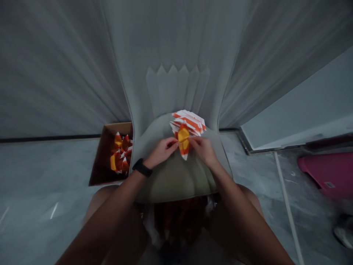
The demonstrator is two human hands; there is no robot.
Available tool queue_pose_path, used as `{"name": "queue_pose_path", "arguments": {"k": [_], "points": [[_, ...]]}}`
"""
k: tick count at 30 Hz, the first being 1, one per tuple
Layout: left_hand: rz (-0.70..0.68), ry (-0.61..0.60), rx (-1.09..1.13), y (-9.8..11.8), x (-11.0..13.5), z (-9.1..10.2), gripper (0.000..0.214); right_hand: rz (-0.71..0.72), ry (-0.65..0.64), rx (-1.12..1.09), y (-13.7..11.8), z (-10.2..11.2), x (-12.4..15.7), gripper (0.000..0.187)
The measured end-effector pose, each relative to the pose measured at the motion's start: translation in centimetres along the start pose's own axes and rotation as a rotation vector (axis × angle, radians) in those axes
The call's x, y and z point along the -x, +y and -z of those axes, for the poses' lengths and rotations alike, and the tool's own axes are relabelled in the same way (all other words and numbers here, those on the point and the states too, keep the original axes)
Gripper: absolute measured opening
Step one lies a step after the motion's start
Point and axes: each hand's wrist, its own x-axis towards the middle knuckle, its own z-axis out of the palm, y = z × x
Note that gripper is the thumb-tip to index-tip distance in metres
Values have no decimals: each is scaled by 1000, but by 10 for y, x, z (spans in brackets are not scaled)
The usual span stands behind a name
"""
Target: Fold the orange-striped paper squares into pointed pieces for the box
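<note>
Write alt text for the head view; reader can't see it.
Left hand and right hand pinch a folded orange, yellow and white piece between them, above a chair seat. Orange-and-white sheets lie fanned just beyond it on the seat. At left, a box holds similar pieces; at far right is a pink object.

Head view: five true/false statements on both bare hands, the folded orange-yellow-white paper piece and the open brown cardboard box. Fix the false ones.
1. The left hand and right hand both grip the folded paper piece. True.
2. The black wristband is on the right wrist. False: it is on the left.
3. Orange-and-white paper pieces lie on the grey chair seat. True.
4. The cardboard box stands right of the chair. False: left of it.
5. The box holds orange-yellow-white pieces. True.
</note>
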Motion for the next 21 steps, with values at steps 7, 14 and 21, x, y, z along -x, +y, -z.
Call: {"name": "queue_pose_path", "arguments": {"k": [7, 14, 21], "points": [[8, 83, 31, -8, -5, 12, 35, -33, -21, -107, -11, -18, 0, 34], [64, 129, 17, -6, -4, 6, 35, -40, 6, 68, -12, -20, 8, 30], [46, 28, 10, -10, -3, -1, 32, -25, -15, 145, -5, -12, 4, 32]]}}
